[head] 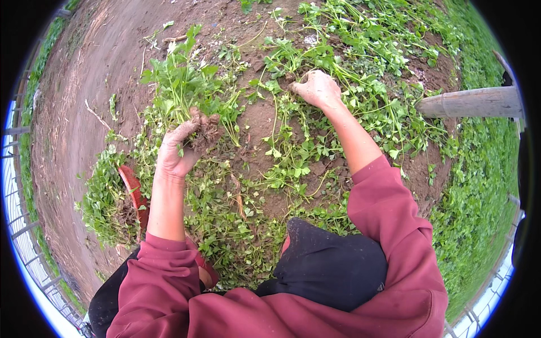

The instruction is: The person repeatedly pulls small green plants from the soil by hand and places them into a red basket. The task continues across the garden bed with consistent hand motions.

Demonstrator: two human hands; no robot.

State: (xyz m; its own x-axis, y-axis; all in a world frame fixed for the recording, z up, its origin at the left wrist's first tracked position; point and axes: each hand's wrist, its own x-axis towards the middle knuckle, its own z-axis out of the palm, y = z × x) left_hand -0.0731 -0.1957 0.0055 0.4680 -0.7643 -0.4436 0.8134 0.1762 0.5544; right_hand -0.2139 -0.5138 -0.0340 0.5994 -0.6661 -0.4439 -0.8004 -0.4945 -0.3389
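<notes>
My left hand [171, 150] is closed around a bunch of leafy green plants [181, 86] that look like celery. Their soil-covered roots [208, 132] stick out to the right of my fingers, and the leaves point away from me. Farther right, my right hand [319, 89] is down at the bed, its fingers curled at the base of a celery-like plant [287, 59]. Stems run into that grip, and the fingertips are partly hidden. Soil coats the fingers of both hands.
A pile of rooted greens [103, 194] lies at left against a red curved object [134, 192]. Loose plants [376, 46] cover the soil [253, 114] ahead. A wooden post [471, 102] juts in at right, beside a dense green bed [482, 169].
</notes>
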